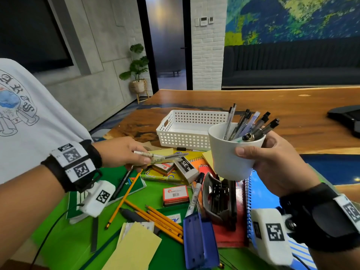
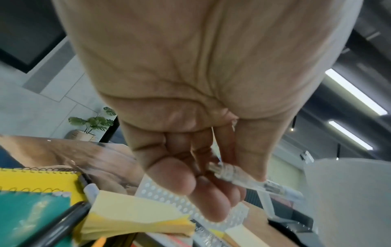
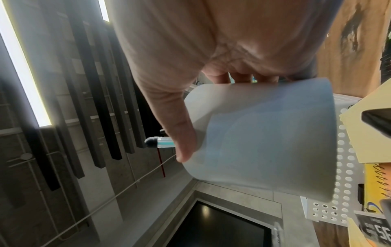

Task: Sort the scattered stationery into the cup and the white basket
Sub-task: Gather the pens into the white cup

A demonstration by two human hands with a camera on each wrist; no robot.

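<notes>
The left hand (image 2: 190,103) pinches a clear pen (image 2: 243,178) above yellow sticky notes (image 2: 131,215).

Wooden table (image 1: 253,100). On it: white basket (image 1: 185,129), green mat (image 1: 64,236) under scattered stationery, blue mat (image 1: 331,168) on the right, black object (image 1: 346,117) at far right edge.

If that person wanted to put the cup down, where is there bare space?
Bare wood lies on the table behind the white basket and to its right. The basket's visible floor is bare too. Nearer, under the cup, it is crowded: notebooks, pencils and a hole punch.
</notes>
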